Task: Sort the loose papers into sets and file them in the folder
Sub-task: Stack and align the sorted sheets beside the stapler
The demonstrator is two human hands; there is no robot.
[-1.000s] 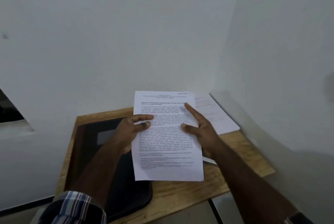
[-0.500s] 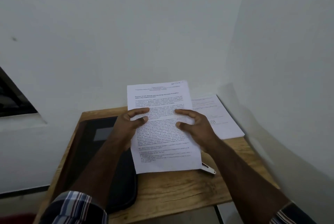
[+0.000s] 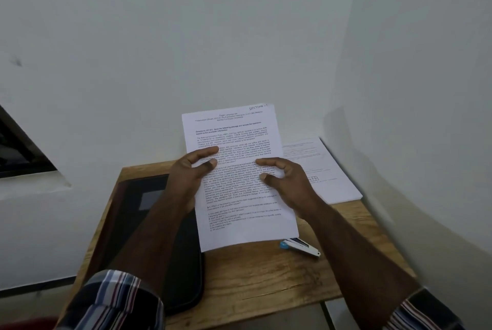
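Both hands grasp 1 printed sheet (image 3: 237, 169) above the table (image 3: 266, 276): left hand (image 3: 190, 169) at its left edge, right hand (image 3: 287, 177) at its right. Sorting seems underway; next, I'd guess, it joins the stack (image 3: 327, 169) or the black folder (image 3: 149, 223).

A white printed paper sheet (image 3: 239, 177), handwritten "SECTION-1" at its top corner, is held tilted above the wooden counter (image 3: 266, 273). A flat black zip folder (image 3: 133, 209) lies closed left of it; a white paper stack (image 3: 330, 175) lies right of it.
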